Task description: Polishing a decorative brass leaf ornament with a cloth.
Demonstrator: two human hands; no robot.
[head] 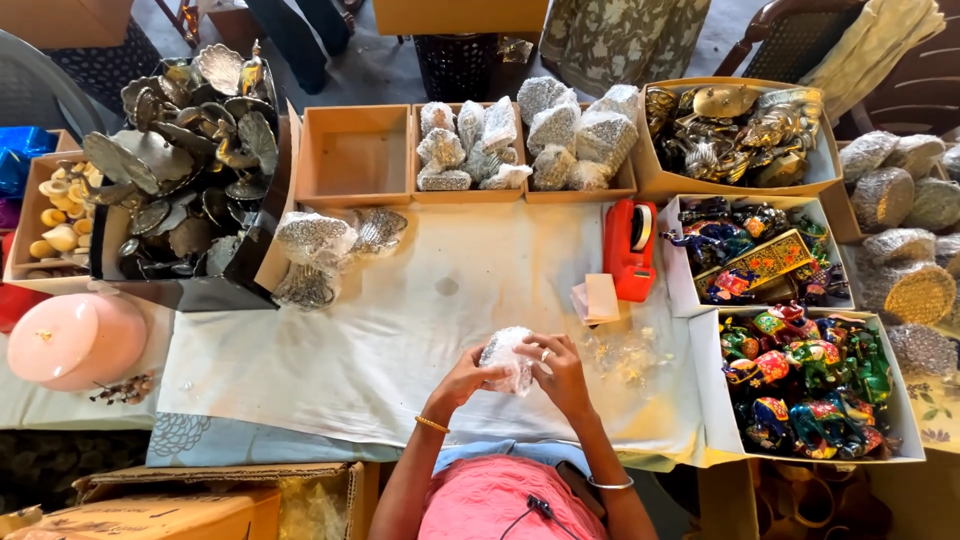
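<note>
1. A small bundle wrapped in clear plastic sits low in the middle of the frame, held just above the white cloth that covers the tabletop.
2. The left hand grips the bundle from the left, its fingers closed on the wrapping; a thin gold bangle circles that wrist.
3. The right hand grips it from the right, fingers likewise pressed onto the wrapping, with one ring on a finger and one silver bangle on the wrist.
4. Just right of the hands, loose clear wrappers lie on the cloth; above them is a small pad of paper slips touching one red tape dispenser.
5. Along the upper middle stand three shallow cardboard trays: one empty tray, then two trays of silvery wrapped pieces, too bunched to count exactly.
6. Two more wrapped pieces lie on the cloth at centre left.
7. At the right are three boxes: one of gold-coloured metal figures at the top, one of painted items below it, and one of bright painted elephant figures lowest.
8. Upper left, a dark box of metal leaf-shaped dishes fills the corner; one pink round box sits at the left edge.
</note>
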